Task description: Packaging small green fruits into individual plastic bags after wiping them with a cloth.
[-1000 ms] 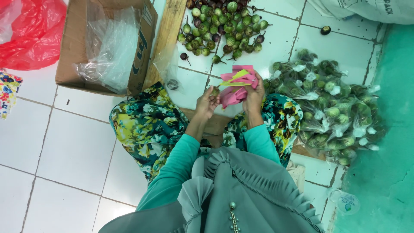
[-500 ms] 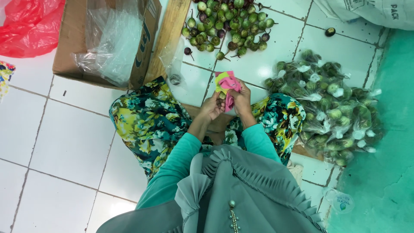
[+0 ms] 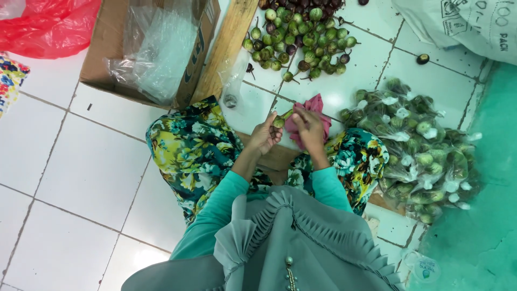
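Wiping under way: one small round green eggplant (image 3: 279, 120) is pinched in the left hand (image 3: 265, 134) above the lap; a crumpled pink cloth (image 3: 312, 110) is clutched in the right hand (image 3: 311, 129). Clear-plastic bagged eggplants (image 3: 420, 151) are heaped rightward; a loose green-and-purple eggplant pile (image 3: 299, 40) is left.

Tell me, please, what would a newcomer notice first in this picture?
First, the two hands at the centre: the left hand holds a small green eggplant, and the right hand holds a pink cloth against it. Above them a loose eggplant pile lies on the white tile floor, and to the right sit many clear bags of the same fruit. A cardboard box stands at the upper left.
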